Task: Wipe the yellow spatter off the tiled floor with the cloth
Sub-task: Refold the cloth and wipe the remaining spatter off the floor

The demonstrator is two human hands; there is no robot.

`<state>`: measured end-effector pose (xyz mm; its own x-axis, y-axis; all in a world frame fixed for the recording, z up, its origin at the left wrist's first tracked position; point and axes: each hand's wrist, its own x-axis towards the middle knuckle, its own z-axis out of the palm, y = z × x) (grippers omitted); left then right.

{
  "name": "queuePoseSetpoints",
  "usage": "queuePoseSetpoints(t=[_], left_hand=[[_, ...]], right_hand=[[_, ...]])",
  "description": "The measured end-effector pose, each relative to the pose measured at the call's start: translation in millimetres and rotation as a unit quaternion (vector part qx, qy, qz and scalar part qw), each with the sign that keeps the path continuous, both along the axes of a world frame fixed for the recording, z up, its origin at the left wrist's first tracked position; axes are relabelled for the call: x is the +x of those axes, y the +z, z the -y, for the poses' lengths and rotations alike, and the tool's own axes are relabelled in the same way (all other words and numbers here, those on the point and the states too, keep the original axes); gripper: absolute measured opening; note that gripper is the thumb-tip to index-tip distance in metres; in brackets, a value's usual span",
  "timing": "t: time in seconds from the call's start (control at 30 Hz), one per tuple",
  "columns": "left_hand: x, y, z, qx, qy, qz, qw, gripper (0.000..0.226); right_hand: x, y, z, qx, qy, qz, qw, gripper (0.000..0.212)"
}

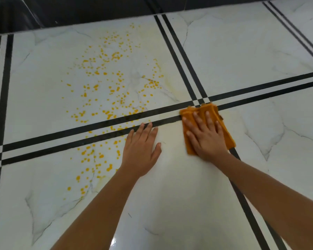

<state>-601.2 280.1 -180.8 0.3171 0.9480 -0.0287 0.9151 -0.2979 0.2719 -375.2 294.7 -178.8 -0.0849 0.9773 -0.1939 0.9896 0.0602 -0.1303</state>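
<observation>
Yellow spatter [105, 83] dots the white marble-look tiled floor [242, 51] in a long band, from the far tile down across the black double stripes to the near left tile. My right hand [204, 136] lies flat, fingers spread, pressing an orange folded cloth [207, 110] onto the floor by the crossing of the black stripes, right of the spatter. Flat on the bare tile rests my left hand [141, 148], empty, its fingertips at the near black stripe and at the spatter's right edge.
Black double stripes [181, 56] cross the floor in a grid. A dark step or wall base [79, 11] runs along the far edge. Faint yellowish smears [172, 87] show on the tile between the spatter and the cloth.
</observation>
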Motion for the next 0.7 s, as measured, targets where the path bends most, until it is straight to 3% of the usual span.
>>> queuePoseSetpoints(t=[0.07, 0.1, 0.2, 0.23, 0.27, 0.37, 0.4, 0.47, 0.5, 0.57, 0.6, 0.7], left_hand=[[-6.2, -0.6, 3.0, 0.002, -0.017, -0.005, 1.000, 0.056], [-8.8, 0.6, 1.8, 0.007, -0.019, -0.005, 1.000, 0.055], [-25.6, 4.4, -1.8, 0.031, 0.008, -0.004, 0.999, 0.054], [-36.6, 5.5, -1.6, 0.035, 0.024, -0.008, 0.999, 0.055], [-50.7, 5.5, -0.2, 0.036, 0.041, -0.013, 0.998, 0.055], [-99.4, 5.8, 9.0, 0.019, 0.103, -0.019, 0.994, 0.058], [-115.0, 5.9, 11.8, 0.015, 0.125, -0.018, 0.992, 0.059], [-136.7, 3.7, 19.4, 0.010, 0.165, -0.014, 0.986, 0.062], [-146.8, 2.0, 23.0, 0.009, 0.177, -0.015, 0.984, 0.062], [-161.4, -1.3, 29.8, 0.013, 0.197, -0.016, 0.980, 0.063], [-165.4, -2.1, 31.4, 0.013, 0.207, -0.008, 0.978, 0.064], [-171.6, -0.2, 32.6, 0.007, 0.214, 0.030, 0.976, 0.063]], right_hand=[[-29.2, 1.3, -14.5, -0.003, -0.106, -0.014, 0.994, 0.053], [-49.1, 0.9, -11.9, 0.003, -0.093, -0.017, 0.995, 0.055], [-66.0, -5.8, 14.9, 0.050, 0.114, -0.012, 0.992, 0.055], [-57.8, -5.5, 9.9, 0.059, 0.134, -0.020, 0.989, 0.053], [-53.4, -4.1, -2.8, 0.052, 0.106, -0.018, 0.993, 0.052], [-88.8, -1.8, -39.9, 0.018, -0.134, -0.054, 0.989, 0.051], [-115.9, 0.1, -37.6, 0.020, -0.140, -0.051, 0.989, 0.052], [-154.9, -0.2, -8.3, 0.042, 0.017, -0.055, 0.997, 0.054], [-161.6, -2.7, 11.9, 0.049, 0.122, -0.050, 0.990, 0.053], [-144.6, -0.9, 14.8, 0.042, 0.234, -0.033, 0.971, 0.051], [-135.4, -3.3, -0.8, 0.046, 0.221, -0.022, 0.974, 0.051], [-156.2, 1.8, -53.2, 0.005, -0.037, -0.042, 0.998, 0.050]])
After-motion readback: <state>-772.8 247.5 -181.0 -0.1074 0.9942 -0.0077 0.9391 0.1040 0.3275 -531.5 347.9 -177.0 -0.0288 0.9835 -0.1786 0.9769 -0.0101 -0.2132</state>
